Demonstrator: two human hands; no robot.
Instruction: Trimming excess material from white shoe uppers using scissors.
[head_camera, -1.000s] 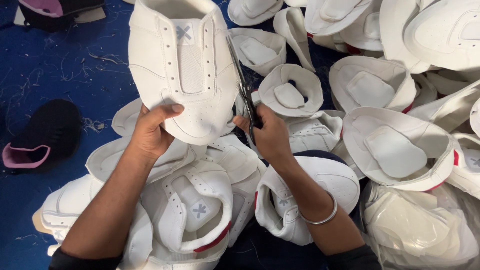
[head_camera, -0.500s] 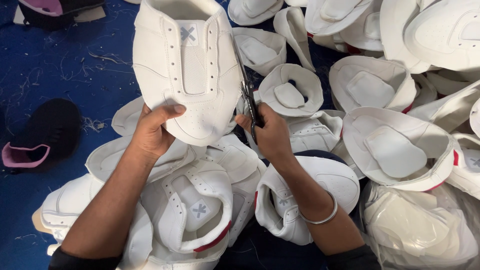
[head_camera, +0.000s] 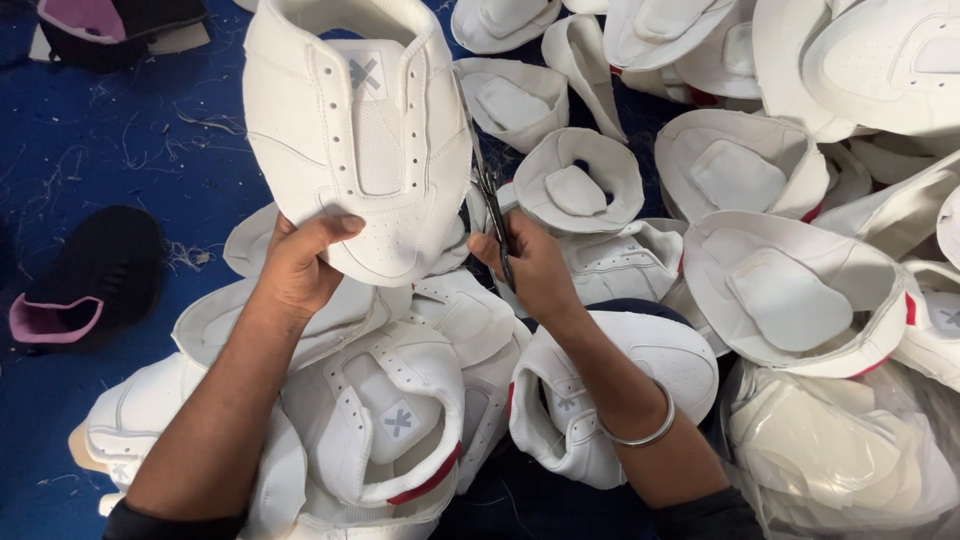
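Note:
My left hand (head_camera: 300, 262) grips the toe end of a white shoe upper (head_camera: 360, 130), holding it up with its tongue side facing me. My right hand (head_camera: 535, 268) holds small dark scissors (head_camera: 490, 195), whose blades lie along the upper's right edge. A thin metal bangle (head_camera: 640, 432) circles my right wrist. Below both hands lies a heap of more white shoe uppers (head_camera: 400, 420), some with red trim.
Several white uppers (head_camera: 790, 290) with padded insoles fill the right side and top. A dark shoe upper with a pink lining (head_camera: 85, 285) lies at the left on the blue floor (head_camera: 120, 150), which is strewn with thread scraps. Another dark-and-pink piece (head_camera: 100, 25) sits top left.
The white upper has shifted slightly to the right in my left hand. The scissors stay along its right edge, with my right hand almost unmoved.

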